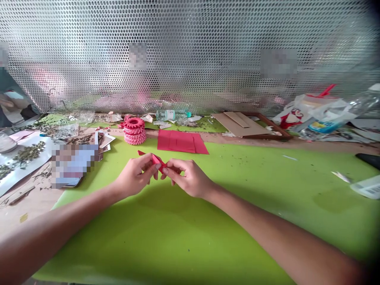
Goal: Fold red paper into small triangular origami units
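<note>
Between my two hands is a small piece of folded red paper (158, 161), held above the green mat. My left hand (135, 174) pinches it from the left, and a red tip pokes out behind the fingers. From the right, my right hand (188, 176) grips its other end between thumb and fingers. Just beyond my hands lies a stack of flat red paper sheets (182, 141). To the left of that stands a round column of folded red-and-white paper pieces (134, 131), ring-shaped on top.
A perforated metal panel (190, 55) rises behind the green mat (178, 237). Along the back are a clear plastic bottle (172, 115), a cardboard piece (242, 124) and a plastic bag (314, 113). Dried plant bits (29, 154) and papers litter the left; a dark object (369, 161) lies far right.
</note>
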### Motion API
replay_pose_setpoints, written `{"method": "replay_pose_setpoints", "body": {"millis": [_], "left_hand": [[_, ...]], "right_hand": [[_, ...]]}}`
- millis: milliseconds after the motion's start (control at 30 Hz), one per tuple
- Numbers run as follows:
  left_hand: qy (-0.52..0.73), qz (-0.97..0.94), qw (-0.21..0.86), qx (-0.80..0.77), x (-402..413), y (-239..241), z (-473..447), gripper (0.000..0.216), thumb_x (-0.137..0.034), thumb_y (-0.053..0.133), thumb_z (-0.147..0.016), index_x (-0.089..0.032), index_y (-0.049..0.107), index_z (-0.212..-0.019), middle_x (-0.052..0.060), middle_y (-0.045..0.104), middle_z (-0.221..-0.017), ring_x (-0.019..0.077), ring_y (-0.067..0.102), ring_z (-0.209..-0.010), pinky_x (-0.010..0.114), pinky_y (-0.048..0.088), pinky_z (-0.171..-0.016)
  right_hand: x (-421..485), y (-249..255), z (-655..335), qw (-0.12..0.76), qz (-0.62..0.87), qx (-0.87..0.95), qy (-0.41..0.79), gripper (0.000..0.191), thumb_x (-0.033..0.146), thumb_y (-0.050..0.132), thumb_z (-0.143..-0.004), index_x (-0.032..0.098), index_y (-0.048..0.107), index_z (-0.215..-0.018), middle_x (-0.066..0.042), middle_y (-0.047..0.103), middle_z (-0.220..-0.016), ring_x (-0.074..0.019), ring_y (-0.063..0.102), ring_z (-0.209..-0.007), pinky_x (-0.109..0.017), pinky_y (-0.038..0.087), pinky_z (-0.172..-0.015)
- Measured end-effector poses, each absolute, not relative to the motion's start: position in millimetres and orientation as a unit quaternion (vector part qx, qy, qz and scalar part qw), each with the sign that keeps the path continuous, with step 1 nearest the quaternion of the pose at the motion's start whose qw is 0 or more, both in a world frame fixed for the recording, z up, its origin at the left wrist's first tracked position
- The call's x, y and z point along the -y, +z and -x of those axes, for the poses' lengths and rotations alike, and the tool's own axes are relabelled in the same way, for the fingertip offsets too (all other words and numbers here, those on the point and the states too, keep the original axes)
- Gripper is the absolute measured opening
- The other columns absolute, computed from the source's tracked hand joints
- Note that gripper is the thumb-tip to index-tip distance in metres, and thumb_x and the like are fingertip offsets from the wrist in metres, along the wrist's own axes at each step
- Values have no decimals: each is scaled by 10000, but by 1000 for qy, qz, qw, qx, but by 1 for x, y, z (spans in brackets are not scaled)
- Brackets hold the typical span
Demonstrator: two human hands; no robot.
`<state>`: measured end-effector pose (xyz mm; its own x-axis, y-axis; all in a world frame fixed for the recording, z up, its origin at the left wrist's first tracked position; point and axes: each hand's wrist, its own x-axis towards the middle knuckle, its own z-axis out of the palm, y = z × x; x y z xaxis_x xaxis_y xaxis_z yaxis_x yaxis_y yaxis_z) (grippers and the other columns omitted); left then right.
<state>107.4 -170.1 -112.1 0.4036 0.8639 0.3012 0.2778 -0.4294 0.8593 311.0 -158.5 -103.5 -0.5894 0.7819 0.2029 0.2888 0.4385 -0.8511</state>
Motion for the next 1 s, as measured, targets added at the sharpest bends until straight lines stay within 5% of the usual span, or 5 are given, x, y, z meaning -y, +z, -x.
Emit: {"method": "replay_pose_setpoints", "body": {"millis": [567, 867, 1000], "left_hand": [[394, -720, 434, -372, 171, -111, -114, 313, -449, 515, -952, -169, 511, -810, 8, 635, -698, 89, 554, -540, 193, 477, -482], [411, -715, 442, -353, 174, -110, -109, 247, -376, 592, -918, -178, 521, -1048, 41, 663, -844, 126, 595, -671, 212, 493, -520], [416, -705, 496, -289, 172, -107, -106, 338, -438, 465, -968, -155, 619, -1071, 96, 659, -987, 149, 602, -720, 280, 542, -607]], "right_hand": [[158, -105, -311, 292, 345, 810, 374, 334, 443, 550, -944, 152, 680, -843, -55, 714, -781, -127, 598, -577, -243, 454, -532], [157, -101, -313, 325, 334, 771, 434, 270, 390, 584, -917, 155, 645, -800, -45, 666, -723, -141, 600, -591, -258, 472, -531], [153, -100, -316, 331, 332, 752, 464, 251, 365, 580, -911, 153, 638, -790, -10, 611, -631, -131, 581, -578, -254, 466, -560]]}}
